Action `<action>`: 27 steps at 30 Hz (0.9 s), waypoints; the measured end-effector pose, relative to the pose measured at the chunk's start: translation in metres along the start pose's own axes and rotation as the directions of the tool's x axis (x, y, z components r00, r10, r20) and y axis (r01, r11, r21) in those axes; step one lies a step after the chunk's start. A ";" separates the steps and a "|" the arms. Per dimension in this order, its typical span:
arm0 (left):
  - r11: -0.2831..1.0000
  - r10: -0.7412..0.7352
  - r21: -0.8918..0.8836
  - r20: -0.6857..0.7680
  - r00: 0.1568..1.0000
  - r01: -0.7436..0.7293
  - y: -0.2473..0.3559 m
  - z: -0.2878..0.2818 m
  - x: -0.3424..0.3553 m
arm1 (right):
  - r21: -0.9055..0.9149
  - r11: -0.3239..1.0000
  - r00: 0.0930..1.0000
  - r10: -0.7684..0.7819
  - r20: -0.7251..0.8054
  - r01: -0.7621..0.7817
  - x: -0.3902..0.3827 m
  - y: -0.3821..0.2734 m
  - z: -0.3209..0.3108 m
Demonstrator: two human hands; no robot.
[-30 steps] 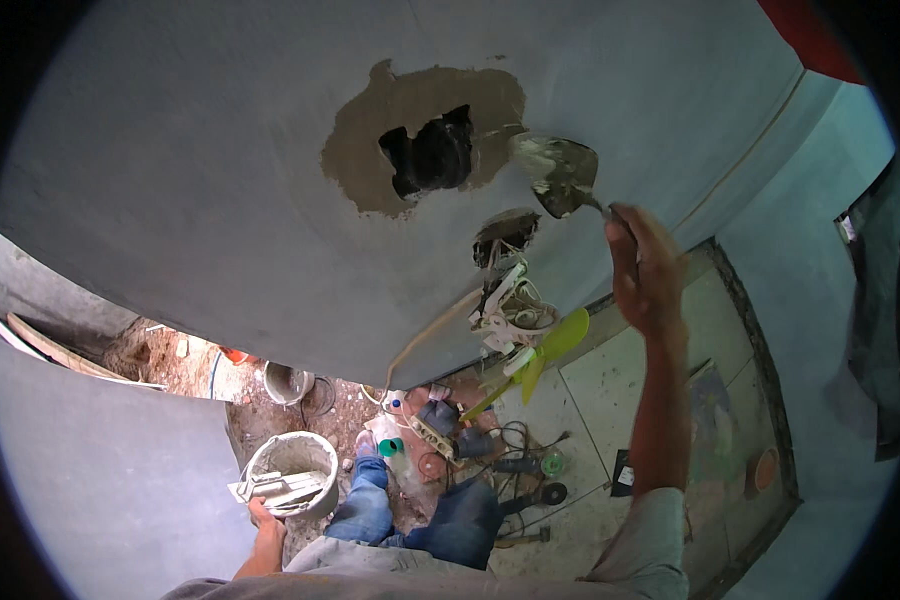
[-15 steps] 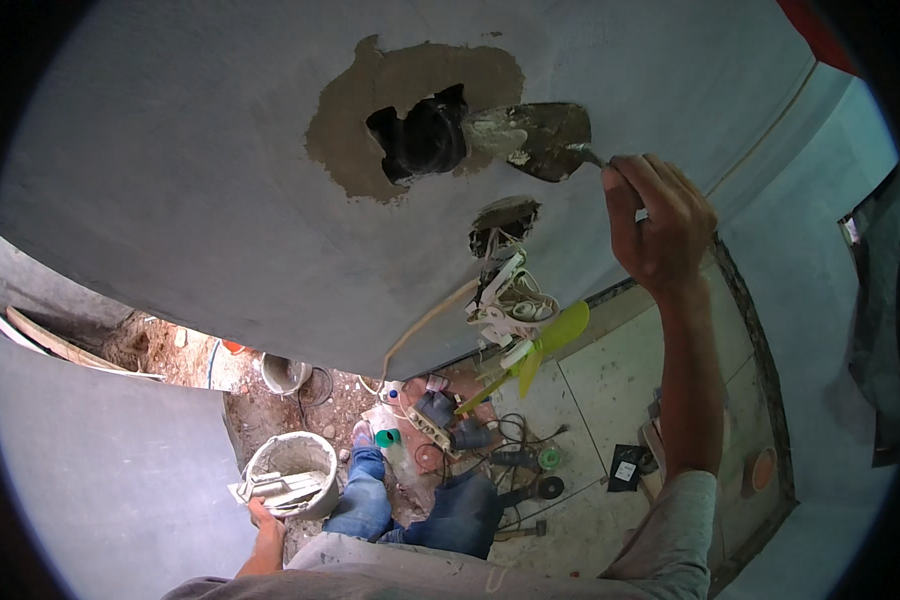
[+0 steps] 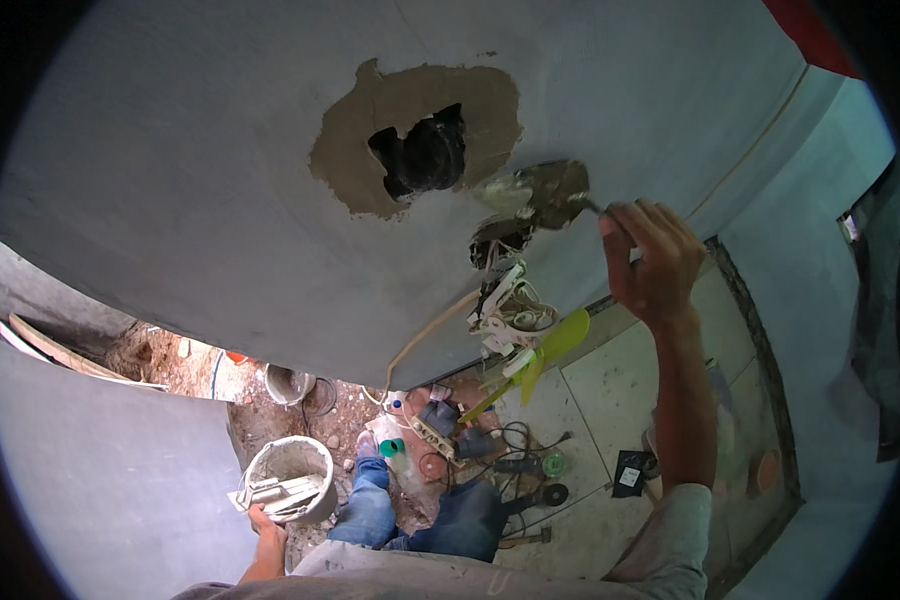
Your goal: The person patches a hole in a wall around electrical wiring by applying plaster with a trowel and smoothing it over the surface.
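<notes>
Left hand (image 3: 266, 528), low down, grips the rim of a mortar bucket (image 3: 290, 478) holding flat tools. Above and between the hands: a broken hole (image 3: 417, 150) in the grey wall (image 3: 170, 180). Right hand (image 3: 653, 258), raised, fingers closed on the handle of a trowel (image 3: 545, 192); blade just left of the hand, against the wall beside the hole.

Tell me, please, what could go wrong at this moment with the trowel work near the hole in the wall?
Wet plaster may drop off the loaded trowel that the right hand holds beside the hole. Loose wires hang from the smaller opening just below, so the trowel might touch them. The left hand holds the bucket low, which could tip.
</notes>
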State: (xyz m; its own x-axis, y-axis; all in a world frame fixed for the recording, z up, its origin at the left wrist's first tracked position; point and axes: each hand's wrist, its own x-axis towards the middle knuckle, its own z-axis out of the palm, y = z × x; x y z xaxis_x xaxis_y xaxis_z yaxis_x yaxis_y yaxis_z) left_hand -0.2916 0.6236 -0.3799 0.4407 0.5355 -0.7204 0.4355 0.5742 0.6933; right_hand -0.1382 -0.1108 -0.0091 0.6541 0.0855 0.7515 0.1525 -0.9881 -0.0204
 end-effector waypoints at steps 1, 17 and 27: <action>1.000 0.005 -0.015 0.007 1.000 -0.005 0.001 -0.008 0.005 | -0.008 1.000 0.998 -0.029 -0.057 0.029 0.006 0.001 0.002; 1.000 -0.011 -0.001 -0.015 1.000 0.011 -0.001 -0.017 0.008 | -0.045 0.997 0.987 -0.064 -0.149 0.058 0.027 0.004 0.031; 0.999 -0.018 -0.043 0.075 0.997 0.021 0.000 -0.022 0.016 | -0.082 0.995 0.990 -0.062 -0.128 0.051 -0.020 0.012 0.020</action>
State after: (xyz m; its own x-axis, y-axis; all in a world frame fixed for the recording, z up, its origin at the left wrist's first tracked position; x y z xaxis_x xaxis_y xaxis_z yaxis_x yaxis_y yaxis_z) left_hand -0.3017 0.6451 -0.3920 0.4903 0.4777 -0.7290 0.4107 0.6111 0.6767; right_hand -0.1342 -0.1219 -0.0379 0.5435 0.1291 0.8294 0.1249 -0.9895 0.0722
